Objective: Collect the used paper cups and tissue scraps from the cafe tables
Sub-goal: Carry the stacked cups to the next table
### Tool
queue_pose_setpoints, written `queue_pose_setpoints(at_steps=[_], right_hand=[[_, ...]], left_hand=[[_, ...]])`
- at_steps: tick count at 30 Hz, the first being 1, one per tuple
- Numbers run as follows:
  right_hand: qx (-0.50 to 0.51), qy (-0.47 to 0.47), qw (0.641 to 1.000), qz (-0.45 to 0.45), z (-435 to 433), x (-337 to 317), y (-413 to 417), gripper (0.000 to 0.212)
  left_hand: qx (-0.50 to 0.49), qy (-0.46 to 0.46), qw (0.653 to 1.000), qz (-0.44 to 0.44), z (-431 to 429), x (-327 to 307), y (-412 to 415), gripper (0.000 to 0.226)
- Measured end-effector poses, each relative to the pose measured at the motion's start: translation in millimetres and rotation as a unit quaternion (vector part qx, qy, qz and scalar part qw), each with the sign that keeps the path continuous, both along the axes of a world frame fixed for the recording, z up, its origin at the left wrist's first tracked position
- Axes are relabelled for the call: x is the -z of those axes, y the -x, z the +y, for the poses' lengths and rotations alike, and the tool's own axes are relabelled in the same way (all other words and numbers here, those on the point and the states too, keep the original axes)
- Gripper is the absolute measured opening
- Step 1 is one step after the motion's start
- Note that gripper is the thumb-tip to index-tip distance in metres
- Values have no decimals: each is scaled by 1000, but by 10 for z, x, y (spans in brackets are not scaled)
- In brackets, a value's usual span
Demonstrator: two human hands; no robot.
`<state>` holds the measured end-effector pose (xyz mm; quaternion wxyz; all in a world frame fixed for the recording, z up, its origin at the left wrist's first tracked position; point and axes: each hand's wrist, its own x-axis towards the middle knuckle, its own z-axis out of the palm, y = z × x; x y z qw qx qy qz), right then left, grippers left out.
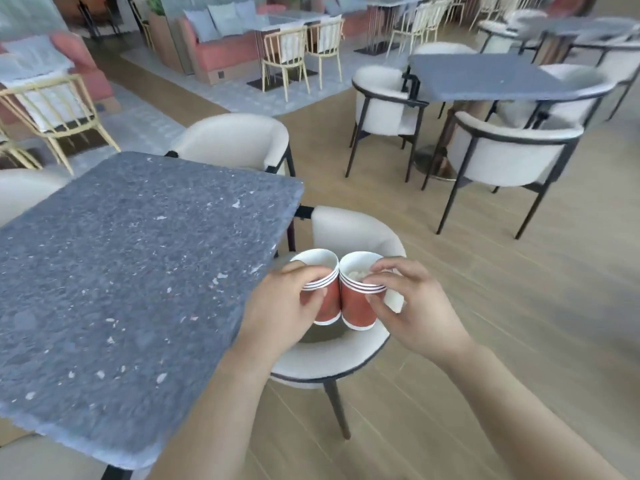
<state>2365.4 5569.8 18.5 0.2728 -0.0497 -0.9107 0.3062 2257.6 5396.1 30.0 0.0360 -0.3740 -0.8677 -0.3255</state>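
Two stacks of red paper cups with white rims are held side by side above a chair seat, touching each other. My left hand grips the left cup stack around its rims. My right hand grips the right cup stack, which has white tissue scraps inside its top cup. The inside of the left top cup looks empty. Both stacks tilt slightly outward at their tops.
A grey speckled stone table lies to my left, its corner close to my left wrist. A cream chair stands directly under the cups. More cream chairs and another grey table stand ahead on the wooden floor.
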Motion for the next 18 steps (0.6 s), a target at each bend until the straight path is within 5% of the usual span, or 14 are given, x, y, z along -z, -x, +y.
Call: queue_pose_setpoints(at_steps=[18], right_hand=[[209,18,975,-79,2536,195,-1573,24]], left_hand=[[183,27,981,-53,3161,214,-1058,23]])
